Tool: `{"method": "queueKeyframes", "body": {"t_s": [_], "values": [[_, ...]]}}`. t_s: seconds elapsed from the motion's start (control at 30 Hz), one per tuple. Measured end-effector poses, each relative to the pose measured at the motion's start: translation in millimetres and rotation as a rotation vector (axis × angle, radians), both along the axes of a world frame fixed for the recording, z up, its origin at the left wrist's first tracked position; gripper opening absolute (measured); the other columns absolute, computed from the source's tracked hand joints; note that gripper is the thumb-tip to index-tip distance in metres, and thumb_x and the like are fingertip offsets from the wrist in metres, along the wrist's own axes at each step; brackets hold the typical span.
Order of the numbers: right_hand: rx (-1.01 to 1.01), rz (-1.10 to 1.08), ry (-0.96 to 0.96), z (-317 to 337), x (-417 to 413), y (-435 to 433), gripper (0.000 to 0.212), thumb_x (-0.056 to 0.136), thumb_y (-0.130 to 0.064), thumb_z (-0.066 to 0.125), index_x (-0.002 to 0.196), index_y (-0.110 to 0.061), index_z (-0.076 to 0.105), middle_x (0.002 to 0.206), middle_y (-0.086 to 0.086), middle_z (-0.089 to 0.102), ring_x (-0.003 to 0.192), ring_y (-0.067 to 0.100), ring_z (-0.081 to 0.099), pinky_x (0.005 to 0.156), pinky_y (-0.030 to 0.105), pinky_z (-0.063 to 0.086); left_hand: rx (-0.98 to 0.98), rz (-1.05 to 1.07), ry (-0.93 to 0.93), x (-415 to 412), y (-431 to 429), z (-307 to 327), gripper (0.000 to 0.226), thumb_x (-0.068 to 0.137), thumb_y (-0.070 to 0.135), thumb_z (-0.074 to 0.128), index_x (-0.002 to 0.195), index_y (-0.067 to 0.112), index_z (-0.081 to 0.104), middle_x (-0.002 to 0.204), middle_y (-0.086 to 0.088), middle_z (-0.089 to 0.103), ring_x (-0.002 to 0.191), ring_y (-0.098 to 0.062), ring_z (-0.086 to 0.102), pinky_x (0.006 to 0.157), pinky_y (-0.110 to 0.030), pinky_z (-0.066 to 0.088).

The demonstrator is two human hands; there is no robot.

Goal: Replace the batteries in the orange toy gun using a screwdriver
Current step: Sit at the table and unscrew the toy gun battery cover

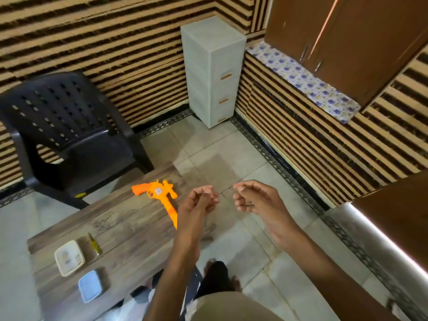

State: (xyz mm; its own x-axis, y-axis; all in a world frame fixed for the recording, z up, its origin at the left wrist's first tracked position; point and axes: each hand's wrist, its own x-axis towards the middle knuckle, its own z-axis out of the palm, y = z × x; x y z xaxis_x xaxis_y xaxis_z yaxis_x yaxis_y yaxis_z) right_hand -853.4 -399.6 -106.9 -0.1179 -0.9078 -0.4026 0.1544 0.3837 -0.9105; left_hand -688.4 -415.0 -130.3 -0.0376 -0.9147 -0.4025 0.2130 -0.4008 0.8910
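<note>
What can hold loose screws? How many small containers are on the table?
2: a cream tray beside the screwdriver, a blue box at the table's near edge. None looks hidden.

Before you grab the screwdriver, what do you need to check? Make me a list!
1. Orange toy gun lies on the table, in plain sight: ok.
2. Screwdriver lies free on the table, nothing on it: ok.
3. Left hand and right hand hold nothing: ok.
4. New batteries ready in the white tray or the blue box: cannot tell, too blurry.
5. The gun's battery cover screw faces up: cannot tell.
</note>
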Motion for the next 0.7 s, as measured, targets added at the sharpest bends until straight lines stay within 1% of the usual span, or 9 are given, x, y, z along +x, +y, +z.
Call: {"method": "queueKeyframes", "body": {"t_s": [0.17, 0.27, 0.33, 0.4, 0.5, 0.6, 0.7], "values": [[-0.022, -0.038, -0.042, 5.0, -47.4, -60.6, 0.017, 0.093, -0.016, 0.064, 0.106, -0.006, 0.071, 0.089, 0.014, 0.071, 0.08, 0.021, 0.065, 0.081, 0.035, 0.056, -0.031, -0.006, -0.001, -49.3, -64.5, 1.5, 0.016, 0.1, 0.016, 0.054, 0.107, 0.01, 0.067, 0.091, -0.004, 0.072, 0.087, -0.016, 0.069, 0.092, -0.035, 0.054], [-0.029, -0.046, -0.093, 4.8, -73.5, -113.3, 0.018, 0.092, -0.014, 0.065, 0.106, -0.003, 0.07, 0.088, 0.015, 0.069, 0.082, 0.025, 0.063, 0.086, 0.041, 0.054, -0.041, 0.011, 0.01, -70.1, -115.9, -4.7, 0.017, 0.101, 0.016, 0.053, 0.108, 0.009, 0.067, 0.095, -0.006, 0.072, 0.091, -0.02, 0.068, 0.094, -0.036, 0.053], [-0.025, -0.033, -0.089, 5.3, -86.9, -155.5, 0.018, 0.092, -0.014, 0.064, 0.106, -0.003, 0.07, 0.087, 0.014, 0.069, 0.083, 0.025, 0.063, 0.089, 0.043, 0.053, -0.053, 0.053, 0.02, -81.1, -153.7, -6.8, 0.016, 0.101, 0.016, 0.054, 0.106, 0.012, 0.069, 0.095, -0.006, 0.072, 0.092, -0.021, 0.068, 0.092, -0.035, 0.054], [-0.023, -0.006, -0.066, 6.0, -97.9, -204.5, 0.017, 0.093, -0.013, 0.064, 0.106, -0.004, 0.07, 0.087, 0.013, 0.069, 0.083, 0.025, 0.063, 0.089, 0.042, 0.054, -0.072, 0.112, 0.021, -92.1, -196.2, -7.2, 0.015, 0.1, 0.017, 0.055, 0.102, 0.015, 0.07, 0.095, -0.007, 0.073, 0.091, -0.02, 0.068, 0.088, -0.032, 0.053], [-0.025, 0.073, -0.027, 12.3, -106.8, -276.4, 0.015, 0.093, -0.013, 0.063, 0.104, -0.007, 0.071, 0.086, 0.012, 0.07, 0.081, 0.023, 0.064, 0.087, 0.04, 0.055, -0.071, 0.21, 0.022, -101.7, -258.3, -2.7, 0.014, 0.099, 0.016, 0.055, 0.102, 0.014, 0.069, 0.094, -0.005, 0.074, 0.088, -0.019, 0.068, 0.084, -0.028, 0.052], [-0.032, 0.157, -0.073, 18.2, -109.8, -338.4, 0.015, 0.093, -0.012, 0.064, 0.103, -0.006, 0.072, 0.086, 0.014, 0.068, 0.081, 0.024, 0.063, 0.086, 0.04, 0.054, -0.078, 0.295, 0.025, -106.1, -310.2, 10.6, 0.013, 0.099, 0.013, 0.055, 0.097, 0.015, 0.068, 0.09, -0.006, 0.073, 0.083, -0.017, 0.068, 0.084, -0.029, 0.052], [-0.033, 0.258, -0.082, 23.0, -106.9, -405.1, 0.018, 0.092, -0.014, 0.064, 0.106, -0.005, 0.072, 0.086, 0.012, 0.069, 0.081, 0.023, 0.064, 0.08, 0.035, 0.055, -0.097, 0.397, 0.002, -106.1, -356.7, 24.7, 0.013, 0.099, 0.01, 0.054, 0.098, 0.013, 0.067, 0.086, -0.005, 0.072, 0.077, -0.012, 0.068, 0.081, -0.025, 0.053]]}}
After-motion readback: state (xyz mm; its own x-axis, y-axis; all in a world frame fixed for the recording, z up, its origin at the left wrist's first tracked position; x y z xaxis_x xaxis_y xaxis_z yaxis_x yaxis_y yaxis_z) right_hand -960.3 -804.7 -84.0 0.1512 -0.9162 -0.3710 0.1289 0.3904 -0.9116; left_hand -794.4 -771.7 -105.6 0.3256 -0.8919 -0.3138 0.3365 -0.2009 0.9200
